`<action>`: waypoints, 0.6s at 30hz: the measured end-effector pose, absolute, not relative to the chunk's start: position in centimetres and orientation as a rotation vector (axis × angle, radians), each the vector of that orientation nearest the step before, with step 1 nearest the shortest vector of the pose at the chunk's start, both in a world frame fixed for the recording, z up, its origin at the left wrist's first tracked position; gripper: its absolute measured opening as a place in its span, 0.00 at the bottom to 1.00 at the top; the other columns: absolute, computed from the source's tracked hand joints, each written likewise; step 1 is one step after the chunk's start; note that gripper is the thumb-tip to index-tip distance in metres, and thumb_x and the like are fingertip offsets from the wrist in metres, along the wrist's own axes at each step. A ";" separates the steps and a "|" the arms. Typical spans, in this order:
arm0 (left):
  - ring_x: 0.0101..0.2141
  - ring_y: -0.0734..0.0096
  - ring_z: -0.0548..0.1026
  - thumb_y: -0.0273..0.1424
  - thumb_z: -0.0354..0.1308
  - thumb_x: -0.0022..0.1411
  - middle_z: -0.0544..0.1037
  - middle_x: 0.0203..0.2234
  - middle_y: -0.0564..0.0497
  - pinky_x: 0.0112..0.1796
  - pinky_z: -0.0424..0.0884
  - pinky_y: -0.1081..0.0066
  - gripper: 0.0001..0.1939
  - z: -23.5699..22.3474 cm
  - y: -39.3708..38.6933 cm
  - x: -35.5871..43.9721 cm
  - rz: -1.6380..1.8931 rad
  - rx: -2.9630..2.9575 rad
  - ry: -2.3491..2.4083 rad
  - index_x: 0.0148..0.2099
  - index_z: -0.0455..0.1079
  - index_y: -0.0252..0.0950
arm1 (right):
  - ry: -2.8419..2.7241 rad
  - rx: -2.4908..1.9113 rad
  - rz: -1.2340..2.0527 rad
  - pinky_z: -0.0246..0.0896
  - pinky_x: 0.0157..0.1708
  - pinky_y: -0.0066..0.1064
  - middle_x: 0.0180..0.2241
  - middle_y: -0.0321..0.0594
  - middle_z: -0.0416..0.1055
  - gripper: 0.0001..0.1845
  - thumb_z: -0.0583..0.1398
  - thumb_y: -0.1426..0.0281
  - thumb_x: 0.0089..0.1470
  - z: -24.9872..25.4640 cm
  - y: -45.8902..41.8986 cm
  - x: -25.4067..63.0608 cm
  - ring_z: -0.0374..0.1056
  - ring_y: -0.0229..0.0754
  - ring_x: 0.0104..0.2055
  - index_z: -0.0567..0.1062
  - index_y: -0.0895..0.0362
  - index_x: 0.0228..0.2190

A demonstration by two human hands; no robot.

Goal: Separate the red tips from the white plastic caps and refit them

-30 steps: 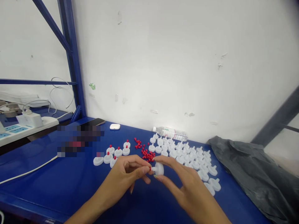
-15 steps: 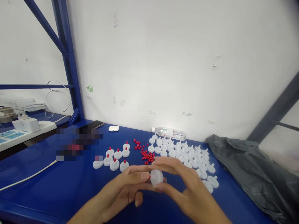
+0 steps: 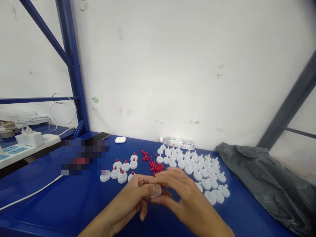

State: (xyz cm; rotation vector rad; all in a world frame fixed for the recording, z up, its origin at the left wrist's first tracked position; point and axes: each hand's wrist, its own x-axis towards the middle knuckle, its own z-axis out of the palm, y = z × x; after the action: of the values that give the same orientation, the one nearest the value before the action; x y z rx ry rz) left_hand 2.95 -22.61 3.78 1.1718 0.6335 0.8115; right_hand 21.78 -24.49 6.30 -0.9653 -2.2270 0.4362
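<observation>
Movement: both hands close in round the held piece, with the right hand's fingers now reaching over toward the left hand; more of the piece is covered than half a second ago, and the view has shifted slightly.
Held piece: a small white round piece (image 3: 156, 192) sits between the two hands, above the near middle of the blue table (image 3: 81, 200); fingers hide most of it, including its neck.
Left hand: the left hand (image 3: 130, 199) has its thumb and fingers drawn narrowly together on the piece.
Right hand: the right hand (image 3: 181, 194) curves over the piece from the right, its thumb and fingers in a narrow grip round the edge.
Red caps: loose red caps (image 3: 157, 167) lie in a scattered heap just beyond the hands.
Capped pieces: white pieces with red tops (image 3: 122, 178) stand in a loose group left of the heap; the leftmost piece's top is pixelated.
Spouted pieces: many white spouted pieces (image 3: 189, 169) are crowded to the right, spouts bare.
Far edge: a clear bottle (image 3: 175, 142) lies on its side by the wall, with a small white case (image 3: 120, 140) to its left.
Right side: a dark grey plastic sheet (image 3: 261, 177) is crumpled.
Left side: a white power strip (image 3: 53, 141) and a white cable (image 3: 32, 196) lie near a pixelated patch.
</observation>
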 end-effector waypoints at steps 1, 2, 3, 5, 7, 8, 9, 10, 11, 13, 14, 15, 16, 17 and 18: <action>0.23 0.81 0.66 0.39 0.64 0.59 0.76 0.30 0.47 0.16 0.63 0.86 0.18 3.9 -22.6 2.9 0.816 1.187 0.633 0.44 0.80 0.29 | -2.240 -0.957 0.420 0.62 0.56 0.35 0.45 0.28 0.78 0.15 0.65 0.69 0.60 6.3 -24.4 21.8 0.70 0.40 0.50 0.76 0.43 0.49; 0.24 0.80 0.67 0.38 0.64 0.60 0.76 0.30 0.47 0.17 0.65 0.86 0.17 3.9 -22.5 2.9 0.812 1.206 0.627 0.44 0.80 0.29 | -2.254 -0.950 0.398 0.61 0.57 0.36 0.45 0.28 0.78 0.16 0.65 0.70 0.61 6.3 -24.4 21.8 0.70 0.39 0.50 0.75 0.43 0.50; 0.26 0.79 0.68 0.37 0.64 0.61 0.75 0.31 0.47 0.18 0.66 0.85 0.16 4.0 -22.5 2.9 0.806 1.229 0.622 0.44 0.80 0.29 | -2.266 -0.948 0.373 0.59 0.58 0.37 0.46 0.28 0.77 0.18 0.64 0.71 0.62 6.2 -24.3 21.8 0.70 0.39 0.49 0.74 0.43 0.51; 0.31 0.75 0.71 0.37 0.64 0.61 0.74 0.33 0.47 0.21 0.70 0.84 0.16 3.9 -22.2 3.0 0.788 1.247 0.642 0.47 0.77 0.31 | -2.289 -0.956 0.327 0.57 0.60 0.38 0.47 0.28 0.77 0.21 0.63 0.73 0.62 6.0 -24.2 21.8 0.71 0.38 0.49 0.73 0.41 0.54; 0.34 0.70 0.74 0.39 0.66 0.59 0.74 0.36 0.48 0.24 0.73 0.79 0.21 3.4 -21.8 3.1 0.780 1.220 0.712 0.51 0.72 0.34 | -2.316 -0.965 0.286 0.54 0.62 0.39 0.47 0.28 0.77 0.22 0.63 0.74 0.62 5.7 -24.1 21.8 0.71 0.38 0.50 0.72 0.42 0.54; 0.35 0.68 0.75 0.41 0.67 0.58 0.73 0.38 0.49 0.25 0.75 0.76 0.23 3.1 -21.6 3.1 0.791 1.216 0.756 0.52 0.70 0.36 | -2.324 -0.979 0.269 0.53 0.63 0.38 0.48 0.28 0.77 0.21 0.63 0.73 0.62 5.6 -24.0 21.8 0.71 0.38 0.51 0.73 0.42 0.54; 0.35 0.68 0.76 0.43 0.66 0.58 0.73 0.38 0.49 0.26 0.76 0.73 0.23 2.8 -21.5 3.1 0.810 1.241 0.805 0.51 0.67 0.37 | -2.329 -0.995 0.254 0.54 0.62 0.38 0.48 0.29 0.77 0.20 0.64 0.73 0.61 5.5 -24.0 21.9 0.71 0.39 0.52 0.73 0.43 0.53; 0.33 0.68 0.76 0.45 0.65 0.58 0.72 0.38 0.51 0.27 0.76 0.70 0.22 2.5 -21.3 3.1 0.831 1.306 0.864 0.49 0.66 0.38 | -2.330 -1.016 0.241 0.56 0.62 0.38 0.48 0.29 0.78 0.18 0.64 0.72 0.61 5.5 -24.0 22.0 0.71 0.40 0.53 0.74 0.44 0.51; 0.31 0.70 0.74 0.46 0.63 0.60 0.72 0.36 0.52 0.28 0.76 0.70 0.20 2.3 -21.2 3.0 0.855 1.415 0.941 0.45 0.66 0.38 | -2.328 -1.041 0.229 0.57 0.61 0.39 0.48 0.30 0.78 0.16 0.64 0.71 0.61 5.5 -23.9 22.3 0.71 0.41 0.52 0.75 0.45 0.50; 0.28 0.72 0.71 0.45 0.56 0.65 0.72 0.32 0.54 0.30 0.71 0.71 0.15 2.0 -21.2 2.6 0.889 1.715 1.143 0.41 0.67 0.38 | -2.318 -1.109 0.194 0.59 0.59 0.41 0.48 0.32 0.78 0.13 0.63 0.68 0.63 5.7 -23.8 23.2 0.71 0.43 0.52 0.76 0.46 0.49; 0.28 0.71 0.71 0.44 0.54 0.67 0.73 0.31 0.54 0.31 0.69 0.71 0.13 1.9 -21.3 2.4 0.889 1.862 1.250 0.40 0.68 0.38 | -2.305 -1.152 0.162 0.59 0.59 0.43 0.48 0.34 0.78 0.12 0.62 0.67 0.64 5.8 -23.6 23.9 0.71 0.45 0.52 0.76 0.46 0.49; 0.29 0.70 0.70 0.42 0.52 0.69 0.74 0.30 0.54 0.32 0.67 0.70 0.13 1.9 -21.3 2.2 0.878 1.986 1.344 0.40 0.69 0.39 | -2.285 -1.202 0.121 0.59 0.59 0.45 0.48 0.35 0.78 0.12 0.61 0.65 0.64 5.8 -23.5 24.8 0.71 0.46 0.52 0.76 0.46 0.50; 0.30 0.69 0.71 0.40 0.50 0.70 0.75 0.31 0.53 0.33 0.65 0.69 0.12 1.9 -21.3 2.0 0.866 2.082 1.410 0.40 0.70 0.40 | -2.257 -1.258 0.073 0.59 0.59 0.47 0.48 0.37 0.78 0.13 0.60 0.64 0.65 5.8 -23.3 25.7 0.71 0.48 0.53 0.76 0.46 0.50; 0.32 0.68 0.72 0.39 0.49 0.70 0.76 0.33 0.52 0.34 0.65 0.68 0.12 1.9 -21.2 1.8 0.859 2.149 1.449 0.41 0.71 0.40 | -2.231 -1.314 0.029 0.60 0.58 0.48 0.48 0.38 0.78 0.13 0.60 0.64 0.65 5.6 -23.1 26.7 0.71 0.50 0.53 0.76 0.46 0.50; 0.33 0.66 0.73 0.37 0.49 0.70 0.77 0.34 0.52 0.36 0.65 0.67 0.12 1.9 -21.1 1.6 0.853 2.189 1.469 0.42 0.72 0.41 | -2.209 -1.377 -0.004 0.60 0.58 0.49 0.49 0.39 0.78 0.14 0.60 0.63 0.64 5.4 -22.9 27.8 0.71 0.51 0.54 0.76 0.47 0.50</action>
State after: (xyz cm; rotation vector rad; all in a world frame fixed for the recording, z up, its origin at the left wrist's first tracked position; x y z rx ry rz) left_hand 1.61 -21.12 1.94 2.1894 1.4687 0.8533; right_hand 27.79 -22.87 5.42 -1.3774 -2.2091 -0.0041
